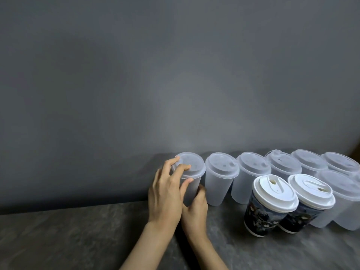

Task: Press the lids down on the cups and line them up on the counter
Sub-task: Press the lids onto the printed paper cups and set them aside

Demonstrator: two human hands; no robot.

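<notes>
- The frosted cup (191, 189) you are working on stands at the left end of the back row, against the grey wall (136, 75), at about 12 o'clock from your wrists.
- Its translucent lid (191, 164) sits on the rim.
- Your left hand (165, 197) is on the cup's 9 o'clock side, fingers curled, fingertips (185, 167) on the lid's near edge and thumb against the cup wall.
- Your right hand (195, 210) wraps the lower cup body from 5 o'clock, partly hidden behind the left hand.
- More lidded frosted cups (220, 184) run off toward 3 o'clock along the wall, touching or nearly so.
- Two printed paper cups (269, 206) with white lids stand side by side in front of that row, at 3 o'clock from your hands.
- Everything rests on a dark stone-look counter (68, 240).
</notes>
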